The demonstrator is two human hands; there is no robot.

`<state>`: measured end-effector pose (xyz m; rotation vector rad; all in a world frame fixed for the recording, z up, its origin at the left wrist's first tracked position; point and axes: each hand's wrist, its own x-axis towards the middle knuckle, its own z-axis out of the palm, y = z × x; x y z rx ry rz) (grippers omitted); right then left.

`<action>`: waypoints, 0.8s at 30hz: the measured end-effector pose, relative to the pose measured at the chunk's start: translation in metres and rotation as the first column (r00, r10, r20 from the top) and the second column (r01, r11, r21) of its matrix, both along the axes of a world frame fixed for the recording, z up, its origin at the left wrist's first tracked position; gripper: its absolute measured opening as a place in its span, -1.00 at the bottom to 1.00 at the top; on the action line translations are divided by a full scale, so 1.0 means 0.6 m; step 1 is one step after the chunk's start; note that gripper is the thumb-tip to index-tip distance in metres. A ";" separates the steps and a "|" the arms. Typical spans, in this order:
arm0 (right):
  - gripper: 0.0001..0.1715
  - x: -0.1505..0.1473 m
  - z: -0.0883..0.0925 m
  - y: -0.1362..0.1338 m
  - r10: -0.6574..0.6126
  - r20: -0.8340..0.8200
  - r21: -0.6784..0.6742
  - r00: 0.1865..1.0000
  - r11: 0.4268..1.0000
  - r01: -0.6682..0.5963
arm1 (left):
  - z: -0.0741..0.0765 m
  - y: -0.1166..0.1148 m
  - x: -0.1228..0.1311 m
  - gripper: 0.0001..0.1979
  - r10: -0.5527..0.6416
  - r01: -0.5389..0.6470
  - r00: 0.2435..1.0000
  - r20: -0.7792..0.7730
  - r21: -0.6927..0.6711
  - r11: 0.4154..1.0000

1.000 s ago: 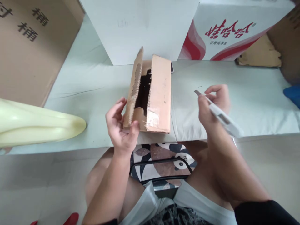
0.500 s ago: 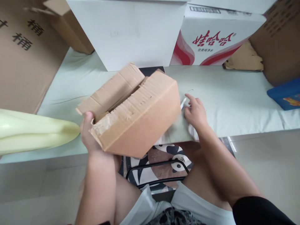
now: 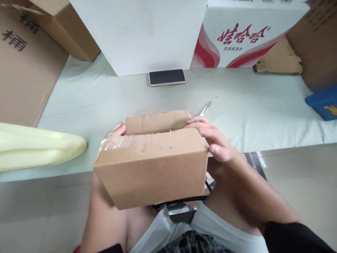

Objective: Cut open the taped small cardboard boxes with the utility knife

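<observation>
One brown corrugated cardboard box (image 3: pixel 152 165) is held over the table's (image 3: pixel 263 105) near edge by two hands. The left hand (image 3: pixel 117 130), mostly hidden, curls on its left end. The right hand (image 3: pixel 214 140) clasps its right end. One silver cutter (image 3: pixel 205 108) lies just beyond, one black phone (image 3: pixel 166 77) near the far edge.

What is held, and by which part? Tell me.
The cardboard box, by its two ends: left hand at the left end, right hand with fingers over the top right corner.
</observation>
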<state>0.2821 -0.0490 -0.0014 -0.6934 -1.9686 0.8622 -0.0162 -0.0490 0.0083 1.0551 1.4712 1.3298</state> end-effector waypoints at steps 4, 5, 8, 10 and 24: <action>-0.41 -0.002 0.001 -0.017 0.018 0.044 -0.032 0.999 0.999 -0.017 | 0.008 0.001 0.021 -0.55 -0.116 0.143 0.988 0.106 -0.303 0.942; -0.40 -0.004 0.002 -0.020 0.014 0.063 -0.045 0.998 0.999 -0.011 | 0.010 0.004 0.025 -0.54 -0.137 0.173 0.982 0.131 -0.328 0.929; -0.49 -0.011 0.001 -0.023 -0.025 0.069 -0.066 0.997 0.997 0.030 | 0.004 0.017 0.026 -0.52 -0.190 0.231 0.969 0.158 -0.299 0.926; -0.54 -0.013 -0.004 -0.020 -0.098 0.051 -0.103 0.994 0.989 0.103 | -0.005 0.025 0.020 -0.43 -0.202 0.249 0.959 0.199 -0.254 0.935; -0.50 -0.016 -0.021 -0.015 -0.369 -0.080 -0.488 0.926 0.825 0.286 | 0.008 0.006 0.034 -0.21 -0.206 0.405 0.840 0.502 -0.327 0.854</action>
